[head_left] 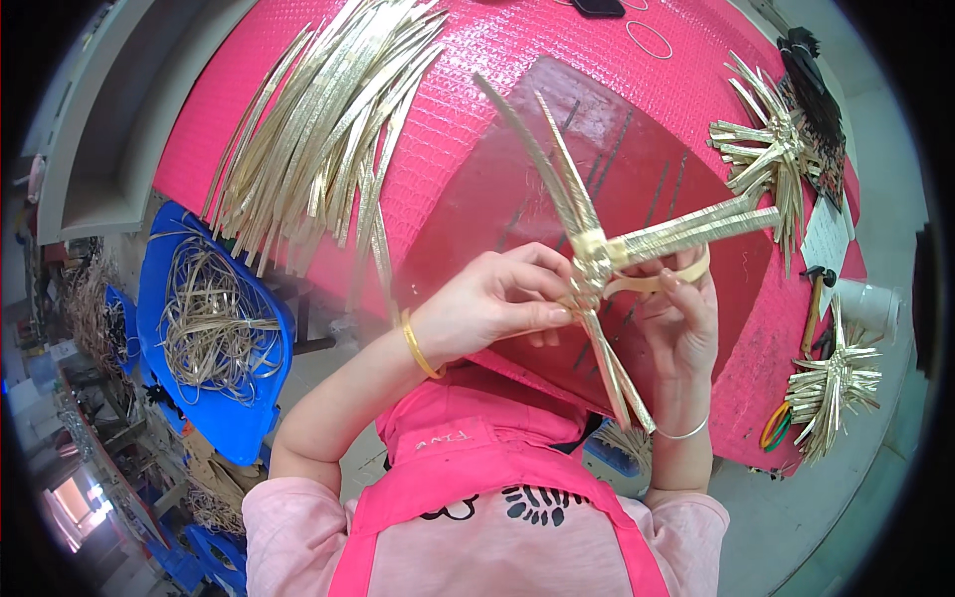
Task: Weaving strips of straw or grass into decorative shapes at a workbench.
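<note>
A woven knot of gold strips (591, 261) is held up in front of me, its long loose ends sticking out in several directions. My left hand (502, 298) pinches the knot's left side between thumb and fingers. To its right, my right hand (681, 323) has its fingers bent around a pale yellow strip (657, 284) that curls out of the knot in a loop. Part of the right fingers is hidden behind the gold ends. Beneath both hands lies a dark red board (477, 209), marked with several dark lines.
A heap of gold strips (318, 129) lies at the upper left of the pink tabletop (468, 30). Woven star-shaped pieces (776, 144) and a hammer (815, 308) lie along the right edge. A blue basin (254, 398) of coiled strips stands left, below the table.
</note>
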A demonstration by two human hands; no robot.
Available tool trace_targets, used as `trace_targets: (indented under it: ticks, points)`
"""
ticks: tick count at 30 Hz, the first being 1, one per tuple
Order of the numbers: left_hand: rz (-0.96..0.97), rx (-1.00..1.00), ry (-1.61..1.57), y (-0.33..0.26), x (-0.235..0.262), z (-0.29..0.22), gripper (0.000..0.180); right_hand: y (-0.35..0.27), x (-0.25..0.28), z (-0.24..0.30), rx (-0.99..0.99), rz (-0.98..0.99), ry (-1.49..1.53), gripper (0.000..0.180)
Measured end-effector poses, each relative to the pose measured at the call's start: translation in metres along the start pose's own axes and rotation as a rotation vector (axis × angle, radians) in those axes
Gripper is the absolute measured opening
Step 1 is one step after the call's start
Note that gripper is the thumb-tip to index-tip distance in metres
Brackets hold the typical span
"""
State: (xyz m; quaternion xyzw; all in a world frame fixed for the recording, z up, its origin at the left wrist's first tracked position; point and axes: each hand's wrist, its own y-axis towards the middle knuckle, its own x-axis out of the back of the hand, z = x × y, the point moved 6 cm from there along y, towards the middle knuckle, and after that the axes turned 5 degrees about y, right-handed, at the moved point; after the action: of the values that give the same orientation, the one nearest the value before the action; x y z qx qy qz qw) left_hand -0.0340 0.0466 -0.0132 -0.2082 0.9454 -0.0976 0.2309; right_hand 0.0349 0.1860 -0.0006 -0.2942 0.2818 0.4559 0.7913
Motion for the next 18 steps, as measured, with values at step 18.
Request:
trace_targets:
  ticks: [18]
  points:
    - [-0.408, -0.052, 0.03, -0.01, 0.023, -0.016, 0.016, -0.005, -0.033, 0.028, 0.241, -0.147, -0.724, 0.003]
